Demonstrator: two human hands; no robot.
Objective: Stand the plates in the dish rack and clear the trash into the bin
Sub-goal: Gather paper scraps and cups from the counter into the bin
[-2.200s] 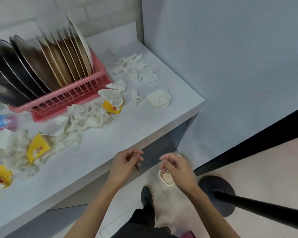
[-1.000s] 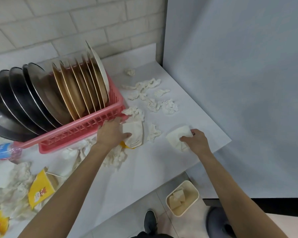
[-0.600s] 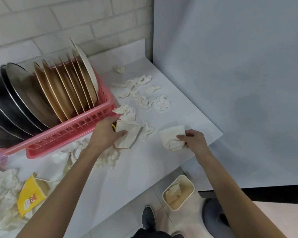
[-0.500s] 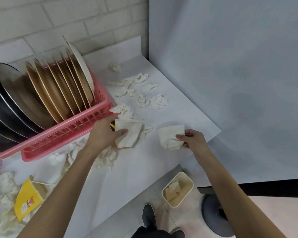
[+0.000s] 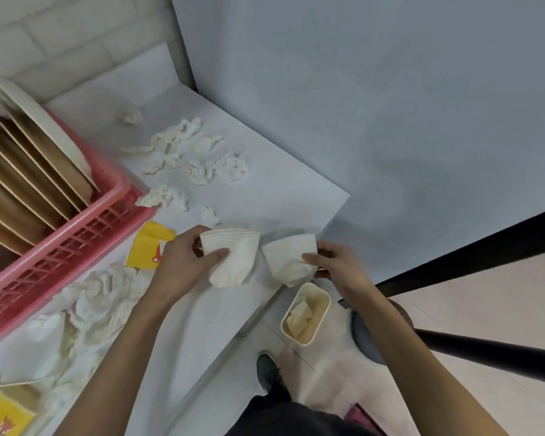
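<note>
My left hand (image 5: 183, 262) grips a crushed white paper cup (image 5: 233, 262) above the white counter (image 5: 265, 196). My right hand (image 5: 334, 265) holds a second crushed white paper cup (image 5: 288, 259) just past the counter's front edge. A small cream bin (image 5: 320, 322) with paper scraps in it stands on the floor, right below the right-hand cup. The pink dish rack (image 5: 60, 247) at the left holds several tan and white plates (image 5: 35, 158) standing on edge.
Crumpled white tissues (image 5: 195, 158) lie scattered behind my hands, and more tissues (image 5: 98, 297) in front of the rack. Yellow wrappers (image 5: 148, 250) lie by the rack and at the bottom left. A grey wall (image 5: 359, 89) borders the counter's right side. A black stool base (image 5: 368, 335) stands on the floor.
Both hands lifted their paper cups off the counter and drew them toward the front edge, above the bin. The view shifted right, cutting off the rack's left part.
</note>
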